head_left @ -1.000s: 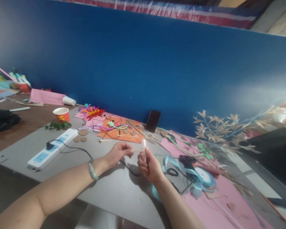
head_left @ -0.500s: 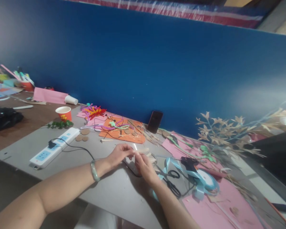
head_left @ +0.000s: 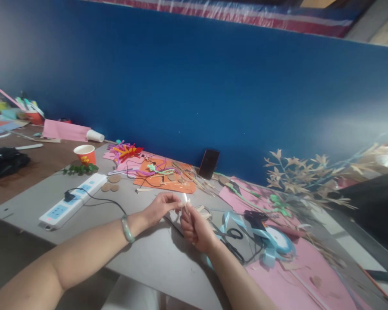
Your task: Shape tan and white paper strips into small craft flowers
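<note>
My left hand (head_left: 160, 209), below a pale green bangle (head_left: 127, 229), is closed in a pinch, its fingertips meeting those of my right hand. My right hand (head_left: 198, 227) is closed too, with its fingers curled and the thumb pointing up. A small white strip (head_left: 185, 197) sticks up from between the two sets of fingertips; its lower part is hidden by them. Just right of my right hand lie scissors with black handles (head_left: 234, 234) and a light blue ribbon (head_left: 226, 221). A black cable runs on the table beneath my hands.
On the grey table (head_left: 142, 267) lie a white power strip (head_left: 73, 200), wooden discs (head_left: 114, 178) and orange paper (head_left: 181, 185). A paper cup (head_left: 86, 154) stands left. A phone (head_left: 209, 163) leans on the blue wall (head_left: 181, 77). Dried stems (head_left: 297, 176) and pink sheets (head_left: 287, 284) are right.
My right hand has turned, so more of its curled fingers show. The white strip stands more upright and slightly further right. My left hand keeps its pinch.
</note>
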Tool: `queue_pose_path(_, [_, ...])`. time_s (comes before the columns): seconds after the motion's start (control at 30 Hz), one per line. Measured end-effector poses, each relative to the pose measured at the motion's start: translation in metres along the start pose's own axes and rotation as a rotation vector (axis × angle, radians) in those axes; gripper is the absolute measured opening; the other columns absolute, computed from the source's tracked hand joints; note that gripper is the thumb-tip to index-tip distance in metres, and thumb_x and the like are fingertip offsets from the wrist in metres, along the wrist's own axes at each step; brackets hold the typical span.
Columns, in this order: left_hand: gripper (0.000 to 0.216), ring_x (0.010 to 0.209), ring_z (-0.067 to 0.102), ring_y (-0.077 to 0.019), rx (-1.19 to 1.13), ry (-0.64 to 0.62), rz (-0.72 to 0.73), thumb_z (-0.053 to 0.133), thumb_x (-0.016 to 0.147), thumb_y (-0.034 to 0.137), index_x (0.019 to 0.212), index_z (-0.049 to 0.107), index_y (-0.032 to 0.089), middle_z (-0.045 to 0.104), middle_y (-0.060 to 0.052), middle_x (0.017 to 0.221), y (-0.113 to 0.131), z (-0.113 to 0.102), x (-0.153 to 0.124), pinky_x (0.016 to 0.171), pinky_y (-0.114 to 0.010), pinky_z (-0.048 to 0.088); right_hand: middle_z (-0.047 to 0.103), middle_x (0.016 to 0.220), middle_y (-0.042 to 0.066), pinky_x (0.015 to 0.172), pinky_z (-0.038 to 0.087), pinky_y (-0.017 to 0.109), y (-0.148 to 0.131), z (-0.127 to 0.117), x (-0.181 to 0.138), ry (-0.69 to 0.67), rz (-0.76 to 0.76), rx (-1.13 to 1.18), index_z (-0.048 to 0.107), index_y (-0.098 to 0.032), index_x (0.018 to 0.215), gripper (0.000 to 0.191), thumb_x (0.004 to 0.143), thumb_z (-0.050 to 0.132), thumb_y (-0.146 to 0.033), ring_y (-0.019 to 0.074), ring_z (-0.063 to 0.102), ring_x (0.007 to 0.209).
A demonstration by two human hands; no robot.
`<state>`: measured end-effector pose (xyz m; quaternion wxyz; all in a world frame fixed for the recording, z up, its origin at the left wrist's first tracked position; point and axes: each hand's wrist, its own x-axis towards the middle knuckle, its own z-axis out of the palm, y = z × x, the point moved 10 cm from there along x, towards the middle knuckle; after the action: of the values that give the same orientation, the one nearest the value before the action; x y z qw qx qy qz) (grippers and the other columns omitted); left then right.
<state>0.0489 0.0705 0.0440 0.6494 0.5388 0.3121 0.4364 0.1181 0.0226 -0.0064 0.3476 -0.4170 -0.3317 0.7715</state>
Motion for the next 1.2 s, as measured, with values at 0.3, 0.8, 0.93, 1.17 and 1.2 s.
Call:
queue_pose_path(0.3, [0.022, 0.057, 0.051, -0.0106, -0.064, 0.026, 0.018, 0.073, 0.066, 0.032, 0.066, 0.060, 0.015, 0.058, 0.000, 0.057, -0.011, -0.015, 0.008, 0.063, -0.024, 0.039, 0.027, 0.043, -0.011, 0.030, 0.007, 0.015, -0.062, -0.019, -0.022, -0.038, -0.333, 0.320, 0.031, -0.021, 0.061, 0.047, 0.080, 0.055, -0.057, 0.0033, 0.009, 0.032])
queue_pose_path(0.8, [0.026, 0.060, 0.051, -0.0110, 0.062, -0.077, 0.002, 0.070, 0.070, 0.036, 0.064, 0.058, 0.014, 0.057, -0.001, 0.060, -0.007, 0.007, -0.001, 0.063, -0.025, 0.040, 0.027, 0.042, -0.008, 0.033, 0.011, 0.020, -0.028, -0.014, -0.005, 0.154, -0.243, -0.331, 0.047, -0.019, 0.057, 0.052, 0.079, 0.048, -0.066, 0.0053, 0.019, 0.036])
queue_pose_path(0.93, [0.025, 0.058, 0.052, -0.0107, 0.057, -0.039, 0.005, 0.072, 0.068, 0.036, 0.067, 0.059, 0.014, 0.058, 0.000, 0.059, -0.007, 0.001, 0.000, 0.062, -0.024, 0.040, 0.021, 0.041, -0.011, 0.031, 0.004, 0.018, -0.033, -0.018, -0.010, 0.094, -0.159, -0.025, 0.033, -0.021, 0.054, 0.053, 0.076, 0.053, -0.065, 0.0035, 0.008, 0.035])
queue_pose_path(1.17, [0.023, 0.054, 0.051, -0.0097, 0.175, 0.107, 0.034, 0.070, 0.067, 0.034, 0.069, 0.060, 0.013, 0.058, 0.001, 0.058, -0.020, -0.005, 0.002, 0.056, -0.023, 0.040, 0.026, 0.042, -0.011, 0.029, 0.009, 0.016, -0.106, -0.072, -0.046, 0.333, -0.668, 0.302, 0.033, -0.021, 0.059, 0.048, 0.081, 0.053, -0.059, 0.0036, 0.013, 0.032])
queue_pose_path(1.2, [0.023, 0.054, 0.051, -0.0098, 0.218, 0.125, 0.043, 0.069, 0.067, 0.034, 0.069, 0.060, 0.013, 0.058, 0.001, 0.059, -0.021, -0.003, 0.005, 0.055, -0.023, 0.040, 0.026, 0.042, -0.011, 0.029, 0.010, 0.016, -0.109, -0.080, -0.050, 0.400, -0.710, 0.304, 0.033, -0.021, 0.059, 0.047, 0.082, 0.051, -0.058, 0.0038, 0.014, 0.031])
